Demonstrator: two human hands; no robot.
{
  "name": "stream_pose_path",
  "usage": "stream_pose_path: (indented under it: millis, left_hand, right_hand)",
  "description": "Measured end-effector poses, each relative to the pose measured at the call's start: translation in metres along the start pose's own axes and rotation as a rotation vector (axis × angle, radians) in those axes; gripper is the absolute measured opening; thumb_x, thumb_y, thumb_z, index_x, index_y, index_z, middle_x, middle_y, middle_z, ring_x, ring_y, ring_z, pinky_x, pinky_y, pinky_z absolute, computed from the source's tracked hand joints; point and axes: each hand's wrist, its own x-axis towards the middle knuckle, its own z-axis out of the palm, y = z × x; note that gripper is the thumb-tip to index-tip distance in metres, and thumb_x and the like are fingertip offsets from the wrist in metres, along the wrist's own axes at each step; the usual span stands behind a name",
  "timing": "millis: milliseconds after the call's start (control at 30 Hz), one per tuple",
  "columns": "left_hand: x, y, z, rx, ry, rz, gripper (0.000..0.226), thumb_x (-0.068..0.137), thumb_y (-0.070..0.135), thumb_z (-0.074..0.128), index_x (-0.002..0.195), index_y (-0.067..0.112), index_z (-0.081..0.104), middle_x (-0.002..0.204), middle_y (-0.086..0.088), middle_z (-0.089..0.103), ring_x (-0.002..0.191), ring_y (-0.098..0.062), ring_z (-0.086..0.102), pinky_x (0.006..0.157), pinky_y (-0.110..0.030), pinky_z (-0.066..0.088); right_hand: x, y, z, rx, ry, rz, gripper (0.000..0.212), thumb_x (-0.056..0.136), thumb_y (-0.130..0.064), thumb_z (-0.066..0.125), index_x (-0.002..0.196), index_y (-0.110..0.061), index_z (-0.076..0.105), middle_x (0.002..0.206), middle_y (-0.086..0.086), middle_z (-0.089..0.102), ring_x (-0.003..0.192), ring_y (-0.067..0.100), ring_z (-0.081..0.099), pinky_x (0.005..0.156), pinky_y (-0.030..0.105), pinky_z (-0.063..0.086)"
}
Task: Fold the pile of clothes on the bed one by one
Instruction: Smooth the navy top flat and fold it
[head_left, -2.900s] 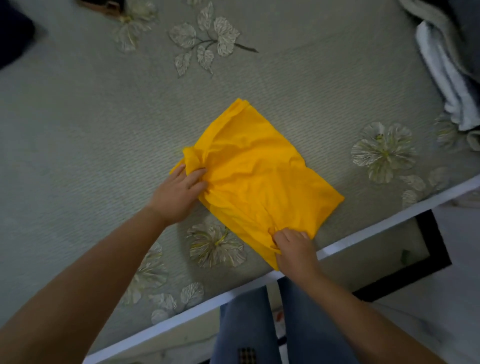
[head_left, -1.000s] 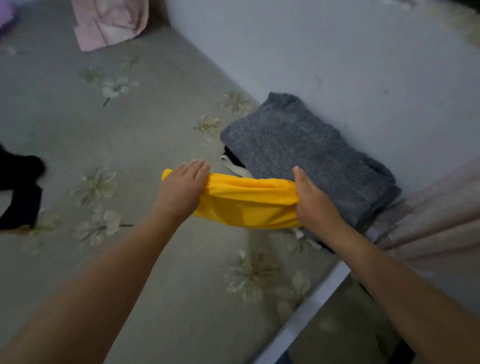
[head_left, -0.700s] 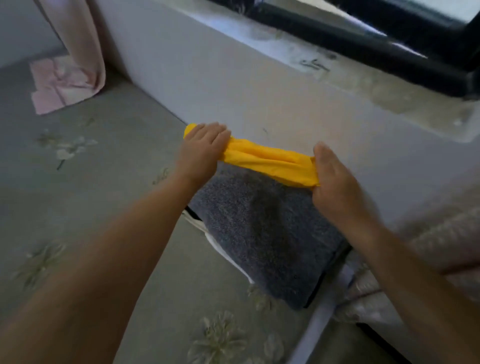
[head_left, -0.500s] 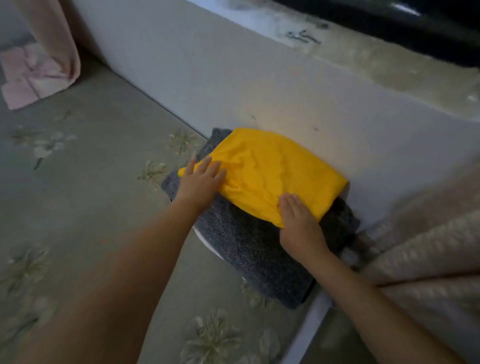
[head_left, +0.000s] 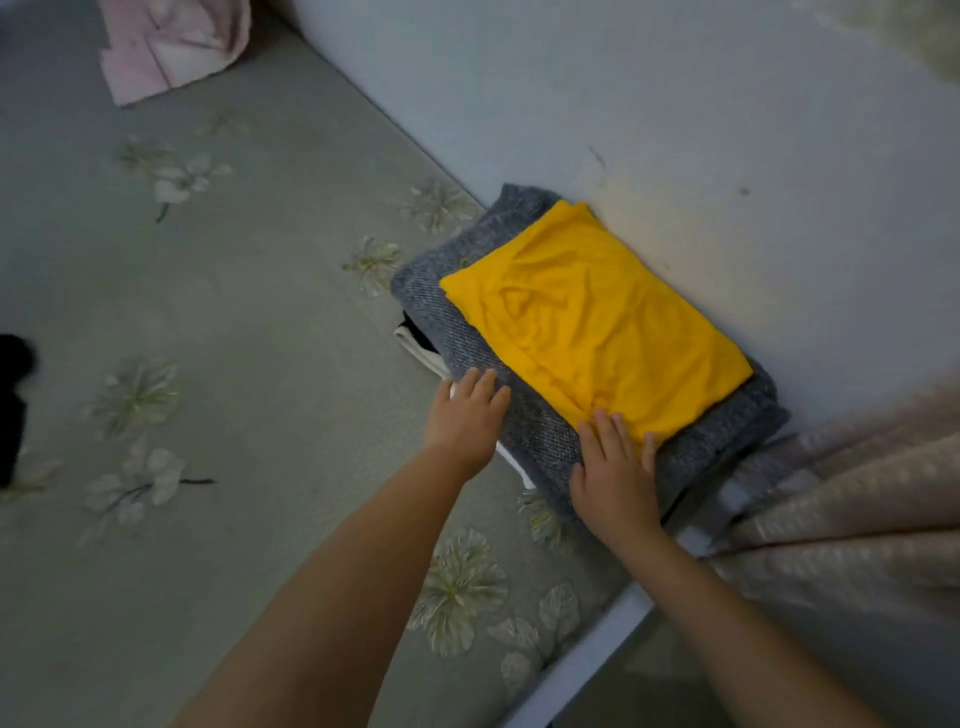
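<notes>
folded yellow garment (head_left: 592, 317), atop grey knit (head_left: 535, 431)

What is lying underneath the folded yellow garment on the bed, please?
The yellow garment lies on a folded grey knit. Below that, edges of a black item and a white item show. How many more pieces the stack hides cannot be seen.

Left hand (head_left: 464, 421) palm down, fingers straight and together, forearm bare and reaching forward, right hand (head_left: 614, 470) flat, fingers slightly spread and pointing forward, thumb out to the side, right forearm bare and extended
</notes>
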Motion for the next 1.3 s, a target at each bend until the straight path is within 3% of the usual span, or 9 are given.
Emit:
stream_pose_path:
  millis: [100,267,433,533,633,800,1067,1167,1300]
  left_hand:
    - [-0.038,-0.039,0.002,-0.068,0.095,-0.059,0.050,0.098,0.010,0.030,0.145,0.020,0.019,0.156,-0.006,0.004,0.143,-0.024,0.000,0.114,-0.042,0.005]
    - [-0.141,-0.124,0.039,-0.169,0.235,-0.354,0.045,0.099,0.024,0.030,0.143,0.025,0.026,0.155,-0.003,0.012,0.143,-0.023,0.006,0.113,-0.041,0.009]
    - [-0.284,-0.219,0.087,-0.224,0.258,-0.637,0.048,0.098,0.032,0.032,0.144,0.025,0.024,0.155,-0.003,0.013,0.143,-0.020,0.008,0.112,-0.037,0.011]
    - [-0.375,-0.274,0.110,-0.237,0.313,-0.760,0.049,0.097,0.034,0.035,0.143,0.021,0.029,0.154,-0.004,0.018,0.142,-0.021,0.012,0.111,-0.037,0.015]
    - [-0.462,-0.330,0.138,-0.257,0.358,-0.898,0.048,0.096,0.033,0.039,0.141,0.017,0.034,0.153,-0.006,0.022,0.142,-0.023,0.016,0.111,-0.039,0.018]
    - [-0.579,-0.410,0.198,-0.306,0.394,-1.148,0.047,0.094,0.030,0.044,0.137,0.012,0.039,0.150,-0.010,0.027,0.139,-0.026,0.022,0.109,-0.040,0.023]
    - [-0.603,-0.479,0.314,-0.560,0.399,-1.330,0.047,0.095,0.031,0.040,0.138,0.013,0.038,0.151,-0.015,0.022,0.140,-0.029,0.018,0.108,-0.042,0.019]
    - [-0.587,-0.487,0.352,-0.567,0.363,-1.334,0.052,0.097,0.039,0.031,0.145,0.019,0.024,0.155,-0.011,0.008,0.143,-0.024,0.006,0.112,-0.041,0.004]
    - [-0.577,-0.511,0.370,-0.511,0.503,-1.330,0.055,0.094,0.041,0.028,0.142,0.015,0.031,0.153,-0.011,0.020,0.142,-0.023,0.014,0.110,-0.040,-0.004]
  right_hand:
    - [-0.009,-0.044,-0.007,-0.052,0.089,-0.204,0.054,0.046,-0.001,0.085,0.098,0.004,0.068,0.113,0.027,0.062,0.105,0.045,0.059,0.079,0.070,0.038]
    - [-0.025,-0.149,0.012,-0.013,-0.010,-0.463,0.049,0.054,-0.004,0.083,0.098,0.006,0.066,0.113,0.030,0.061,0.106,0.048,0.057,0.084,0.068,0.038]
    - [-0.051,-0.289,0.044,-0.012,-0.073,-0.676,0.051,0.048,-0.010,0.088,0.092,0.006,0.068,0.107,0.031,0.063,0.099,0.050,0.059,0.076,0.069,0.041]
    - [-0.076,-0.385,0.072,0.040,-0.082,-0.764,0.049,0.058,-0.012,0.084,0.099,0.007,0.066,0.117,0.031,0.058,0.108,0.050,0.055,0.086,0.067,0.038]
    - [-0.102,-0.478,0.102,0.063,-0.095,-0.835,0.048,0.076,-0.014,0.069,0.118,0.004,0.056,0.136,0.026,0.043,0.129,0.041,0.039,0.105,0.055,0.028]
    - [-0.129,-0.605,0.155,0.004,-0.123,-0.971,0.046,0.086,-0.019,0.057,0.126,0.002,0.049,0.141,0.020,0.039,0.135,0.031,0.031,0.109,0.042,0.024]
    - [-0.132,-0.710,0.233,-0.166,-0.242,-1.019,0.050,0.093,-0.026,0.049,0.136,-0.005,0.038,0.148,0.014,0.029,0.137,0.025,0.026,0.110,0.034,0.021]
    - [-0.124,-0.740,0.258,-0.119,-0.269,-0.982,0.048,0.093,-0.023,0.048,0.135,-0.001,0.040,0.146,0.017,0.032,0.134,0.027,0.029,0.105,0.026,0.020]
    - [-0.110,-0.773,0.290,-0.169,-0.338,-0.934,0.048,0.093,-0.025,0.049,0.136,-0.007,0.038,0.152,0.012,0.019,0.137,0.025,0.025,0.108,0.030,0.022]
